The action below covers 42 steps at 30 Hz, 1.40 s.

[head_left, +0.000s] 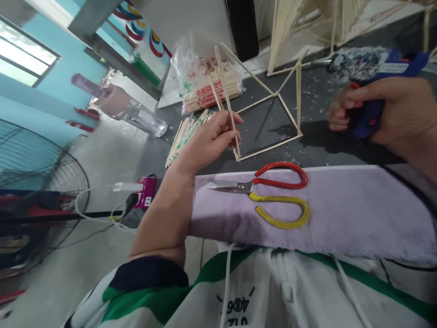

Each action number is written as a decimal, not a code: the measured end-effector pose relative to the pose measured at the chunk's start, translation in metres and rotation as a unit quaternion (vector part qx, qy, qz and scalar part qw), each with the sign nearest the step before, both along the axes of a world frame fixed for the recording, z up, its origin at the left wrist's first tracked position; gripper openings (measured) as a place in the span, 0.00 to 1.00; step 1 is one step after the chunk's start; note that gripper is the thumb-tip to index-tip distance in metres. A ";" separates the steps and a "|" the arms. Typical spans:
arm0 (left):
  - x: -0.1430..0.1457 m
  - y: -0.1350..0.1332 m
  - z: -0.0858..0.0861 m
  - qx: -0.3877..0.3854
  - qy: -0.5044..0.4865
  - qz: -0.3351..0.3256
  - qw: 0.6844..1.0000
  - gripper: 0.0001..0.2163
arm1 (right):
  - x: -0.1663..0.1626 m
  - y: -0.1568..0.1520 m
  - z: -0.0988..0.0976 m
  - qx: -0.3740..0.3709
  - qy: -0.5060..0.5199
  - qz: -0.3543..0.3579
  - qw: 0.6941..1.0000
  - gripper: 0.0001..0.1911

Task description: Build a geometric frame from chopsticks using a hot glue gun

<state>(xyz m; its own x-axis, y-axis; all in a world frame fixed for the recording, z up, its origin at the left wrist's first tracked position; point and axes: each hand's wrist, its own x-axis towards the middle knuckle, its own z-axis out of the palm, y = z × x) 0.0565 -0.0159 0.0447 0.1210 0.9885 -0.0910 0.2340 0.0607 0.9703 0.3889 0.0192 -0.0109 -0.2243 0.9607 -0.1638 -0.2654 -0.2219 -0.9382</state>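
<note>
My left hand point(210, 139) pinches thin wooden sticks point(225, 89) that rise from one corner of a square stick frame point(273, 120) lying on the dark table. My right hand point(385, 111) is closed round the grip of a blue glue gun point(382, 68), held to the right of the frame and above the table, its nozzle pointing left. Scissors point(273, 191) with one red and one yellow handle lie closed on a pale purple cloth point(358, 214) in front of me, between my two arms.
A clear bag of sticks point(208, 77) and loose sticks point(186, 132) lie left of the frame. A larger stick structure point(307, 23) stands at the back. A clear bottle point(136, 116) lies at left. A fan point(30, 191) and a purple power strip point(145, 193) are on the floor.
</note>
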 end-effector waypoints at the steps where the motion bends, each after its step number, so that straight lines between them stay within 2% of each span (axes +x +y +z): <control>1: 0.001 -0.002 0.000 -0.007 -0.002 0.002 1.000 0.15 | 0.000 0.000 0.000 -0.003 -0.003 -0.001 1.000 0.10; 10: 0.008 -0.010 0.000 -0.003 0.052 -0.051 0.997 0.13 | -0.011 -0.010 0.005 -0.051 -0.005 -0.010 0.999 0.08; 16: 0.011 -0.012 -0.002 0.036 0.108 -0.090 0.989 0.13 | -0.016 -0.015 0.011 -0.074 -0.027 -0.026 0.997 0.08; 25: 0.009 -0.007 -0.005 -0.034 0.033 -0.072 0.996 0.10 | -0.016 -0.018 0.012 -0.065 -0.023 -0.022 0.997 0.09; 31: 0.001 -0.005 -0.008 -0.058 -0.033 -0.038 0.997 0.10 | -0.022 -0.019 0.012 -0.101 -0.033 -0.027 0.994 0.09; 33: 0.003 -0.005 -0.008 -0.058 -0.027 -0.038 0.997 0.10 | -0.026 -0.021 0.012 -0.114 -0.033 -0.027 0.993 0.10; 37: 0.006 -0.006 -0.009 -0.055 0.003 -0.088 0.995 0.09 | -0.033 -0.023 0.010 -0.122 -0.017 -0.026 0.992 0.12; 42: 0.003 -0.008 -0.016 -0.015 0.014 -0.043 0.999 0.09 | -0.036 -0.030 0.012 -0.105 0.013 -0.033 0.994 0.12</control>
